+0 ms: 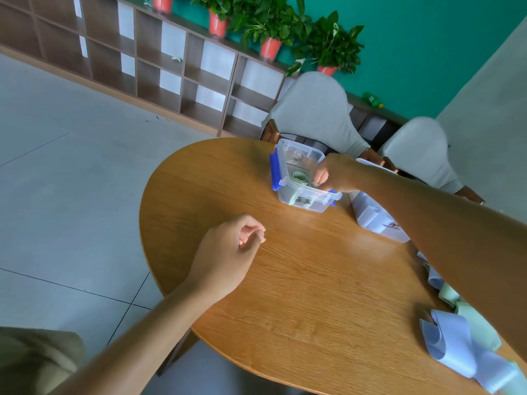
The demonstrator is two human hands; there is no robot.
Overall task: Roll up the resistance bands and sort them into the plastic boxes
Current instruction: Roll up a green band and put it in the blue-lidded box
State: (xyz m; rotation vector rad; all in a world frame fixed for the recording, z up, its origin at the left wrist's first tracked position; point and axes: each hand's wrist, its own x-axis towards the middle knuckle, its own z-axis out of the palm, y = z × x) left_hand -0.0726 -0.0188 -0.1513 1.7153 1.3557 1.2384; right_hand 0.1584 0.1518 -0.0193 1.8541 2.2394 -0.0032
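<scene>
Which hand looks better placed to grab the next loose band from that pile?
Probably the right. The loose bands lie at the table's right edge, under the right arm. The right hand is at the clear box, seemingly dropping a roll. The left hand rests loosely curled, farther from the pile.

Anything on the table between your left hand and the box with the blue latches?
Nothing. In the head view, only bare wood of the table lies between the left hand and the box, where the right hand reaches in.

Dark handwritten marks stand on both clear boxes — one box (302, 192) under the right hand (335, 173), another box (379, 220) beneath its forearm — none legible.
</scene>
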